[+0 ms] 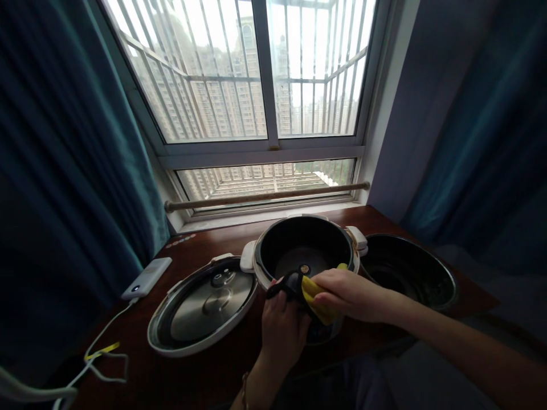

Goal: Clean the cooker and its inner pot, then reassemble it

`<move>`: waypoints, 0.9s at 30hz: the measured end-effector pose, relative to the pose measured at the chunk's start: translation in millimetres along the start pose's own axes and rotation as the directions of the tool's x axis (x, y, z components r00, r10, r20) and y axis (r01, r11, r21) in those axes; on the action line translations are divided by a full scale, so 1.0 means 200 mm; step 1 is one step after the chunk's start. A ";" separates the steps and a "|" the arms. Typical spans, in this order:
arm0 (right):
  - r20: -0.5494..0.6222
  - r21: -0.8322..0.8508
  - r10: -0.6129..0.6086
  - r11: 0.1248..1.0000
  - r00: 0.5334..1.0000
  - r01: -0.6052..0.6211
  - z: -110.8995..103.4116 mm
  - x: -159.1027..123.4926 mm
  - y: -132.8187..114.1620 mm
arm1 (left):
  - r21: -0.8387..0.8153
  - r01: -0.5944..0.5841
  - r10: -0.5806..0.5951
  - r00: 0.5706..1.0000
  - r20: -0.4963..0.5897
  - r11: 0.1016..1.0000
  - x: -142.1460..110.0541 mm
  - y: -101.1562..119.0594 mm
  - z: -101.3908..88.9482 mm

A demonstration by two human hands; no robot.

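A round cooker body (306, 250) with white side handles stands on the dark wooden table (205, 376), its black inside showing. My left hand (282, 324) is closed around the cooker's front, near a black part at the rim. My right hand (348, 293) presses a yellow cloth (317, 296) against that front rim, fingers closed over the cloth.
The cooker's lid (205, 304) lies upside down to the left. A black inner pot (408, 270) sits to the right. A white power bank (146, 278) with a white cable (100, 347) lies at the left. Window and teal curtains stand behind.
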State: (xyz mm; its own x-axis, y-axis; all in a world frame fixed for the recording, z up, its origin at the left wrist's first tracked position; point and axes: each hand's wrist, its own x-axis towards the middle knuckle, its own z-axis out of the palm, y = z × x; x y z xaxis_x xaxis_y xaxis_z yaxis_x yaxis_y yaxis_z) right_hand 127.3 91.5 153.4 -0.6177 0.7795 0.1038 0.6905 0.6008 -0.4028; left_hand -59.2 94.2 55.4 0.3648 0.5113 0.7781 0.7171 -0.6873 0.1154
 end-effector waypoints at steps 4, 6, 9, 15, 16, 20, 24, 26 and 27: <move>-0.033 0.042 -0.100 0.994 0.994 0.102 -0.02 -0.05 0.00 | -0.103 0.109 -0.116 0.991 -0.061 0.989 0.01 0.01 0.01; -0.064 0.064 -0.157 0.985 0.986 0.161 -0.03 -0.07 0.00 | -0.117 0.080 -0.084 0.996 -0.034 0.990 0.02 0.01 0.00; -0.096 0.147 -0.146 0.976 0.985 0.159 -0.08 -0.08 0.06 | -0.107 -0.016 0.014 1.000 -0.023 0.994 0.03 0.01 -0.02; -0.609 -0.027 0.293 0.921 0.737 -0.388 -0.14 -0.05 0.47 | -0.089 -0.032 0.030 0.999 -0.026 0.996 0.03 0.01 -0.02; -0.615 -0.035 0.328 0.897 0.717 -0.441 -0.13 -0.05 0.54 | -0.088 -0.029 0.028 0.999 -0.019 0.996 0.03 0.01 -0.02; -0.520 0.142 0.504 0.847 0.690 -0.512 -0.09 -0.05 0.71 | -0.087 -0.037 0.035 0.999 -0.015 0.996 0.03 0.00 -0.02; -0.510 0.291 0.574 0.816 0.641 -0.499 -0.10 -0.06 0.71 | -0.083 -0.041 0.041 0.999 -0.011 0.996 0.03 0.01 -0.02; -0.517 0.305 0.564 0.824 0.644 -0.477 -0.11 -0.07 0.70 | -0.084 -0.043 0.043 0.999 -0.004 0.996 0.03 0.01 -0.02; -0.519 0.329 0.566 0.824 0.640 -0.462 -0.11 -0.08 0.70 | -0.086 -0.044 0.044 0.999 0.000 0.995 0.03 0.01 -0.02</move>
State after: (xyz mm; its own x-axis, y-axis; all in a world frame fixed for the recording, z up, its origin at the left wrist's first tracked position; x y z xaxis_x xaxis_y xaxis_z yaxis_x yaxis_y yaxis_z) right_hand 241.8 167.2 114.8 0.1908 0.9314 0.3099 0.7303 0.0763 -0.6789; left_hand -58.3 94.6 63.3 0.3960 0.4804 0.7826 0.6469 -0.7508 0.1336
